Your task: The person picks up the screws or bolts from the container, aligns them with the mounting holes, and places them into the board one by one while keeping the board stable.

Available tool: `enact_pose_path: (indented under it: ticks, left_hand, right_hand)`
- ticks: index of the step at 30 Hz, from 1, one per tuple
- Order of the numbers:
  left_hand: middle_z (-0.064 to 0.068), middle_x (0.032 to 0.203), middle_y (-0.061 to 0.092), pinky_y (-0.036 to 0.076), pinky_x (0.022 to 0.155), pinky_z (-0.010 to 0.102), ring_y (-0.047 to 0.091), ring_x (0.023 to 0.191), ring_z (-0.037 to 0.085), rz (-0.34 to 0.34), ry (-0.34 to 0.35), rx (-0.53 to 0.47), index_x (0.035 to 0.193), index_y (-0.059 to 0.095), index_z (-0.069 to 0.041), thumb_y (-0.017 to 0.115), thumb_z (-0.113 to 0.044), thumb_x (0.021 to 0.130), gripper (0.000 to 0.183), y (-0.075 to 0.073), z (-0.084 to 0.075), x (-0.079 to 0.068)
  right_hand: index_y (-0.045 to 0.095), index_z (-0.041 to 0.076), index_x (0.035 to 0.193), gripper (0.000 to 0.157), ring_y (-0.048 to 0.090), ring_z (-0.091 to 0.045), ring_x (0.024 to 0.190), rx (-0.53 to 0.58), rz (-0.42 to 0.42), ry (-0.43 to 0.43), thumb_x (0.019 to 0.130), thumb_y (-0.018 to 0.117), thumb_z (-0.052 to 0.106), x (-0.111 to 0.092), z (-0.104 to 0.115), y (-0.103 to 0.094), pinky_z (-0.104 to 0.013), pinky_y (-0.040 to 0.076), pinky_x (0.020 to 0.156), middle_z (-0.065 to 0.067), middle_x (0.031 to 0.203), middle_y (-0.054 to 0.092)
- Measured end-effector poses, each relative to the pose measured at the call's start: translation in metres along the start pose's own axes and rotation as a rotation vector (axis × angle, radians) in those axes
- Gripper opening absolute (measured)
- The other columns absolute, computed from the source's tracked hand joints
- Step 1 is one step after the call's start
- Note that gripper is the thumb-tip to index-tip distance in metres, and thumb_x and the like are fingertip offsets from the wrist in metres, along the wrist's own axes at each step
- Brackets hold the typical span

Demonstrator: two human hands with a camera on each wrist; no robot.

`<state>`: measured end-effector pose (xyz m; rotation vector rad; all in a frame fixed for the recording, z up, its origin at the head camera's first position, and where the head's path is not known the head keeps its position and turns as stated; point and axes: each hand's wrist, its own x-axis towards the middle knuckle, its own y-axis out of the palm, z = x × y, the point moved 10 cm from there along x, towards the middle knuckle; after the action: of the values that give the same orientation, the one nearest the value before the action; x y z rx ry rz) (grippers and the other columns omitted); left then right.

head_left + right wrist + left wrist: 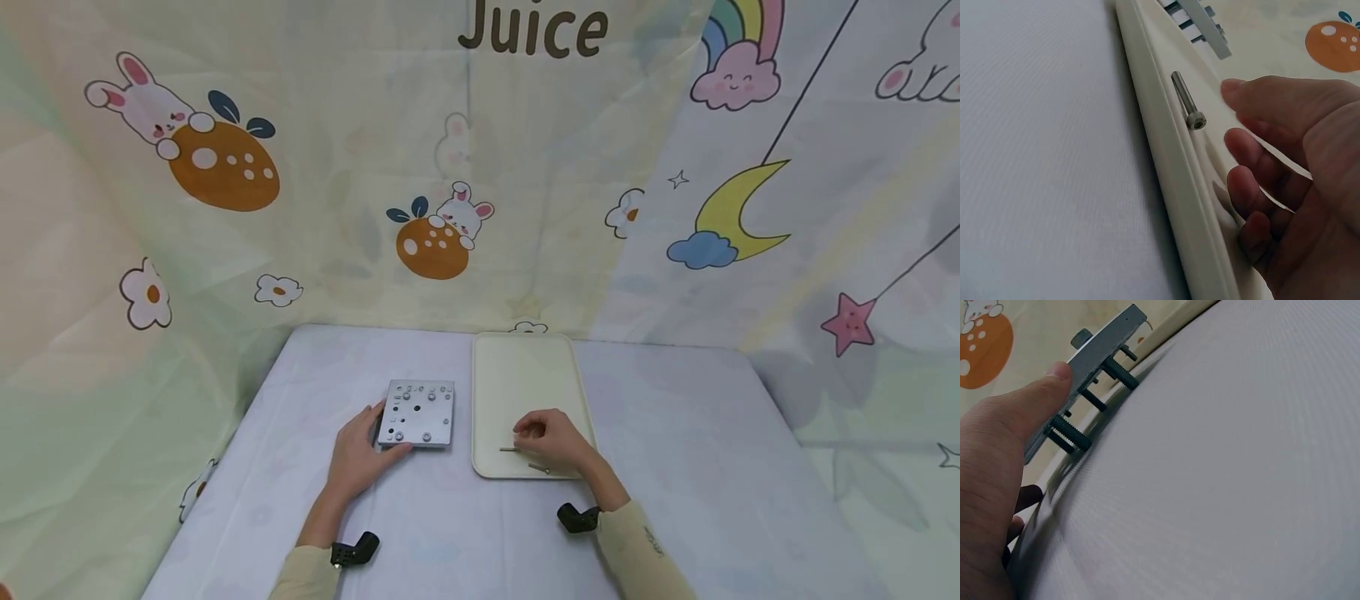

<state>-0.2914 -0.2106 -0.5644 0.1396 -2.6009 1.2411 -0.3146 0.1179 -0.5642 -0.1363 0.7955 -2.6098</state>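
A silver metal plate (417,416) with holes and several bolts lies left of the tray in the head view. My left hand (358,457) grips its left side, thumb on the near edge (1060,370). Bolt shanks (1072,432) stick out under the plate in the left wrist view. Over the tray's near half, my right hand (553,439) has its fingers curled, with a thin metal pin (507,450) at the fingertips; whether they pinch it is unclear. A socket-head screw (1187,103) lies near the tray's front rim, apart from the fingers.
The shallow cream tray (522,367) stands on the white-covered table (480,533), with a raised rim all round. A printed cloth backdrop (337,167) hangs behind the table. Each wrist wears a black camera band (356,550).
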Motion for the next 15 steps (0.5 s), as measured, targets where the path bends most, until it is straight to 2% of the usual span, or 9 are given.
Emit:
enact_pose_path:
  ticks: [5,15]
  left_hand:
    - [0.012,0.143,0.049,0.029,0.109,0.057,0.038,0.134,0.038,-0.003,0.0,0.002,0.147,0.043,-0.011,0.071,-0.07,0.072,0.099,-0.0006,0.0004,0.0016]
    - [0.012,0.143,0.049,0.029,0.109,0.057,0.038,0.134,0.038,-0.001,0.006,-0.01,0.147,0.043,-0.011,0.07,-0.071,0.072,0.1,0.0004,-0.0013,-0.0007]
  right_hand:
    - [0.073,0.017,0.094,0.014,0.056,-0.014,0.069,-0.036,0.033,0.009,0.081,0.078,0.017,-0.0026,-0.0026,0.0029,-0.026,0.049,0.06,0.007,0.081,0.064]
    - [0.073,0.015,0.093,0.014,0.055,-0.01,0.068,-0.117,0.029,-0.037,0.081,0.079,0.016,-0.0061,0.0037,0.0047,-0.026,0.049,0.06,0.01,0.079,0.063]
